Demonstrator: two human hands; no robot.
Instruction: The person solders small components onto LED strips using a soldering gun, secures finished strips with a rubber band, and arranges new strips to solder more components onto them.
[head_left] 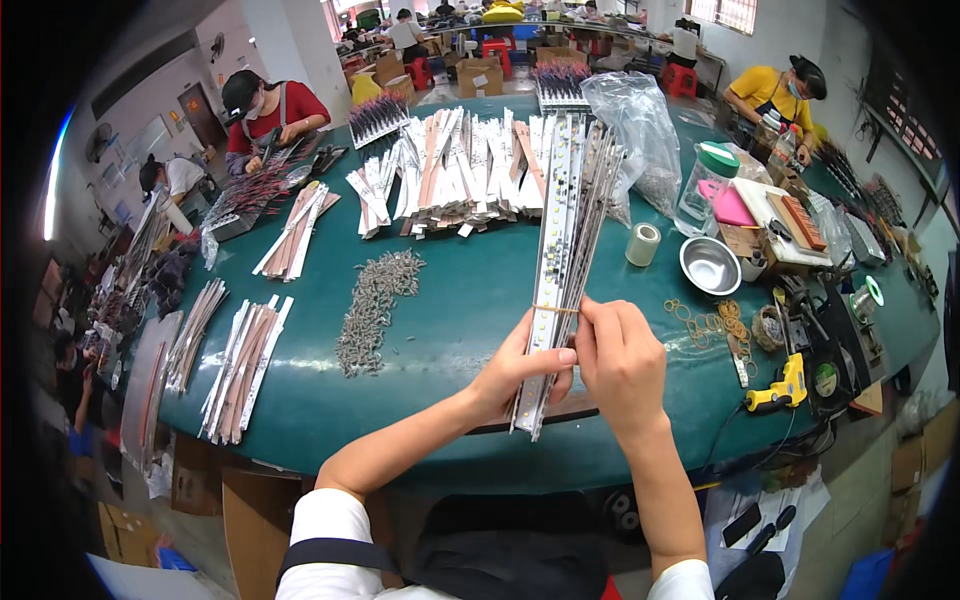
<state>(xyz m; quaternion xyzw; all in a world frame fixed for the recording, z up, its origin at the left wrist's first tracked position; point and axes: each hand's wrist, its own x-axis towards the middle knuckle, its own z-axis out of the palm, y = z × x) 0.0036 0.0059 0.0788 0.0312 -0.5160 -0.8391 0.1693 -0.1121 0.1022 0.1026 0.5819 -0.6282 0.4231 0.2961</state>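
A bundle of long, narrow LED circuit strips [562, 230] stands tilted up in front of me, white faces with small yellow chips showing. My left hand [510, 372] is closed round its lower part, thumb across the front. A thin tan rubber band [553, 309] crosses the bundle just above that thumb. At the right side of the bundle, my right hand [622, 352] has its fingers pinched together by the end of the band. The right fingertips are partly hidden, but they seem to grip the band.
On the green table [450, 300] lie a heap of strips [470, 180], smaller strip bundles [245, 370] and a pile of small metal parts [375, 310]. At right are loose rubber bands [700, 325], a metal bowl [710, 265], a jar [700, 195] and a yellow glue gun [780, 388]. Co-workers sit across.
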